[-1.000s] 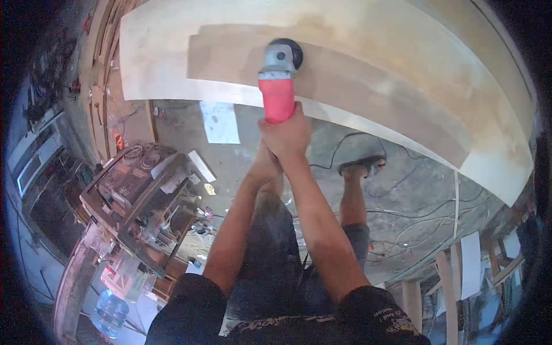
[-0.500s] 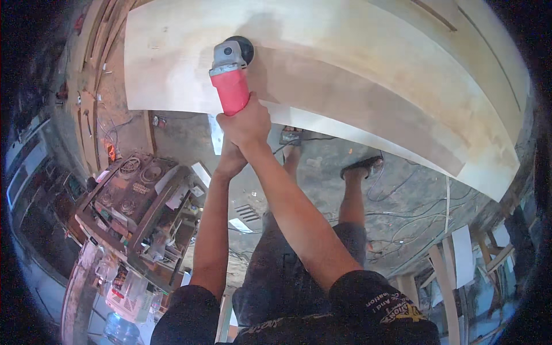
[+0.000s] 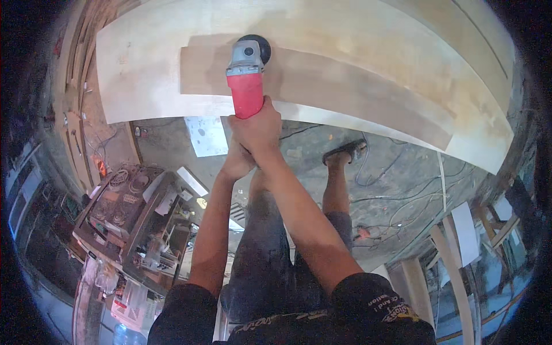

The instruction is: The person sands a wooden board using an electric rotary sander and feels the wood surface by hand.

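Both my hands hold an angle grinder (image 3: 246,86) with a red body, a grey metal head and a round black pad. My right hand (image 3: 259,129) wraps round the rear of the red body. Behind it, closer to me, my left hand (image 3: 238,160) is closed round the tool's rear end, mostly hidden by the right hand and wrist. The pad rests on or just over a long brown strip (image 3: 368,86), near its left end; contact cannot be made out. The strip lies along the near side of a large pale wooden panel (image 3: 138,63) with a curved outline.
Below the panel is a grey floor with loose cables (image 3: 397,198) and a white sheet (image 3: 207,137). A dusty machine with round dials (image 3: 123,195) stands at left on a cluttered cart. Wood offcuts (image 3: 451,264) lean at lower right. My sandalled foot (image 3: 345,154) stands under the panel's edge.
The grinder has moved right along the panel, uncovering the brown strip's left end. My view and stance have shifted; one foot seen before is hidden now. Both hands keep their grip.
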Available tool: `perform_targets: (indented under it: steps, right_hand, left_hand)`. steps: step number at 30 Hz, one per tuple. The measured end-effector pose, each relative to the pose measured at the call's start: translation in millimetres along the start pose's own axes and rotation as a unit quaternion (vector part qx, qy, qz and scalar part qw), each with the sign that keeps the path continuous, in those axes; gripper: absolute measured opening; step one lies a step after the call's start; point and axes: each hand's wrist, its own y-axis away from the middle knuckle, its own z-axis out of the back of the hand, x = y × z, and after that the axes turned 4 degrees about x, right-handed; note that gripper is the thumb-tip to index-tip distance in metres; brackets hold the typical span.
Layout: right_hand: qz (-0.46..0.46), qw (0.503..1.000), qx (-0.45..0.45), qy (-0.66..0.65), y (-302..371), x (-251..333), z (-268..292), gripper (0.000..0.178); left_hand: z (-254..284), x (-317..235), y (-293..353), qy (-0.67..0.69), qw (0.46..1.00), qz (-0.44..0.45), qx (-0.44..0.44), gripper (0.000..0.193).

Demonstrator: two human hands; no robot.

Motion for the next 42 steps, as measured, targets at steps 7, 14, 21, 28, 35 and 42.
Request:
perform_targets:
  steps: [7, 14, 21, 28, 35, 42]
  right_hand:
    - [-0.013, 0.999, -0.031, -0.002, 2.9, -29.7, 32.2, 0.061]
    - [0.023, 0.996, -0.085, -0.031, 2.9, -59.3, 60.5, 0.057]
    - [0.027, 0.993, -0.102, -0.054, 2.1, -85.3, 84.9, 0.057]
    - [0.046, 0.987, -0.141, -0.054, 0.6, -102.6, 118.9, 0.055]
    - [0.068, 0.987, -0.136, -0.051, -3.7, -115.2, 143.9, 0.058]
    - [0.017, 0.988, -0.148, -0.044, 2.2, -143.0, 170.0, 0.056]
  left_hand:
    - [-21.0, 23.1, -3.9, -0.402, 0.912, -0.069, 0.051, 0.102]
    - [-56.0, 56.8, -13.4, -0.177, 0.981, -0.027, 0.073, 0.098]
    - [-83.9, 81.5, -12.1, -0.127, 0.991, 0.013, 0.040, 0.098]
    - [-108.3, 98.0, -27.5, -0.143, 0.988, 0.025, 0.057, 0.111]
    - [-97.0, 127.9, -39.9, -0.313, 0.944, -0.006, 0.099, 0.110]
    - [-143.0, 137.1, -34.1, -0.288, 0.951, 0.003, 0.114, 0.105]
